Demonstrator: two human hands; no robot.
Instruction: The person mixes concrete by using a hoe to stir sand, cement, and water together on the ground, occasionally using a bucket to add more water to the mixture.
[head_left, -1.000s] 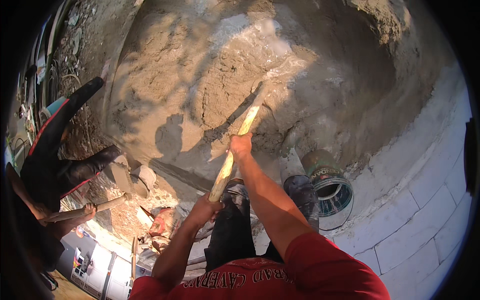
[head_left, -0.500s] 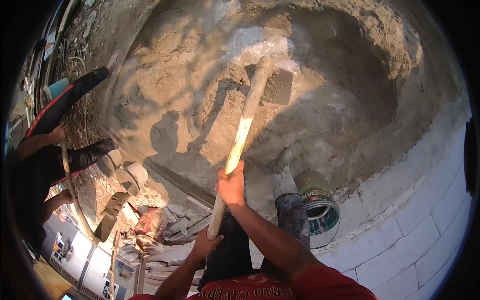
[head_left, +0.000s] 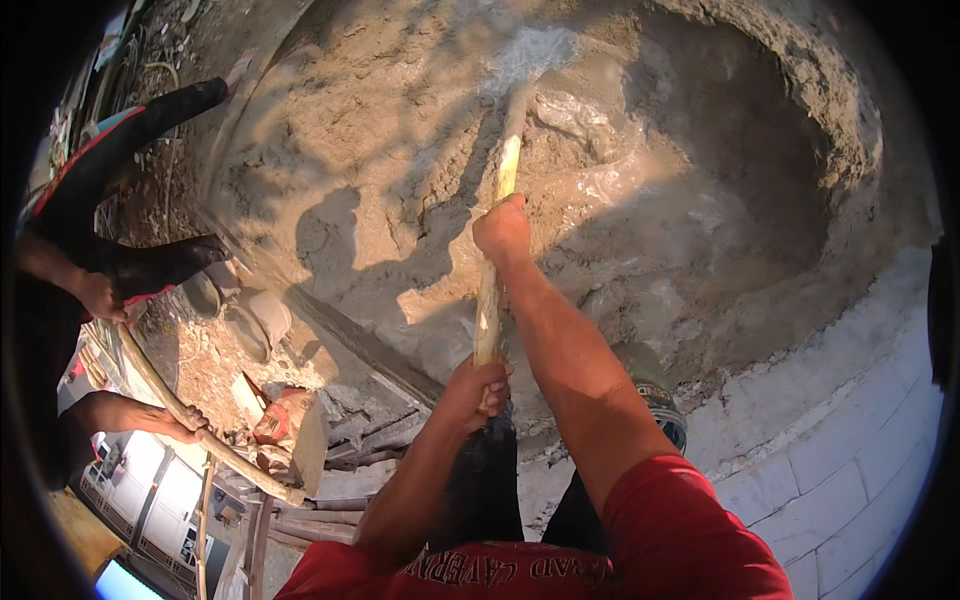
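Note:
My right hand (head_left: 503, 230) is wrapped round the middle of a hoe's wooden handle (head_left: 508, 165). Lower down, near the handle's close end, my left hand (head_left: 476, 392) is closed on it too. The handle slopes away from me into wet grey-brown mortar (head_left: 590, 110), where its far end is smeared with mix and the blade is hidden. Around it the mortar is lumpy, with a paler wet patch beyond the handle's far end. Both of my arms are stretched forward over the mix.
On the left a co-worker's hands (head_left: 175, 425) grip a curved wooden handle (head_left: 240, 462). Buckets (head_left: 258, 322) and a red-and-tan sack (head_left: 285, 415) stand near them. A pale block wall (head_left: 800, 500) curves along the right, with another bucket (head_left: 662, 410) partly behind my right arm.
The hoe's blade has gone from view into the mortar. Both my hands have moved forward, and the right is farther up the handle. The co-worker's handle has swung toward me.

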